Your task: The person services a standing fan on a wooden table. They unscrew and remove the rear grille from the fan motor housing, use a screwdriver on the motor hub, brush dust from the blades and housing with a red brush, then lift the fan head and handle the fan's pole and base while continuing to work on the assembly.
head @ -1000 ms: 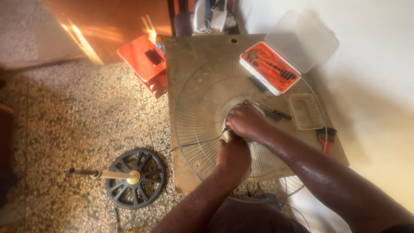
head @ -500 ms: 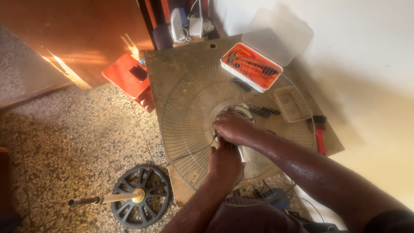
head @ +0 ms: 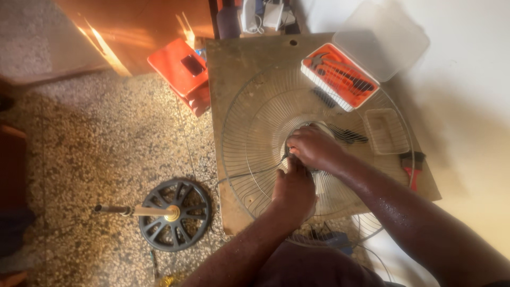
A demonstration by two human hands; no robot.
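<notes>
From the head camera I see a round wire fan guard lying flat on a worn wooden desk, which gives me a steady surface. Both my hands meet at its hub: my left hand is curled closed, pinching something small I cannot identify, while my right hand is closed over the centre ring, seemingly to brace it. An orange tool case sits open near the guard's far rim, and a fan base lies on the floor.

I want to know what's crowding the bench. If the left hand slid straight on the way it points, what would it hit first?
The left hand points up the bench, so it would first meet the right hand on the fan guard's hub; depth is unclear.
</notes>
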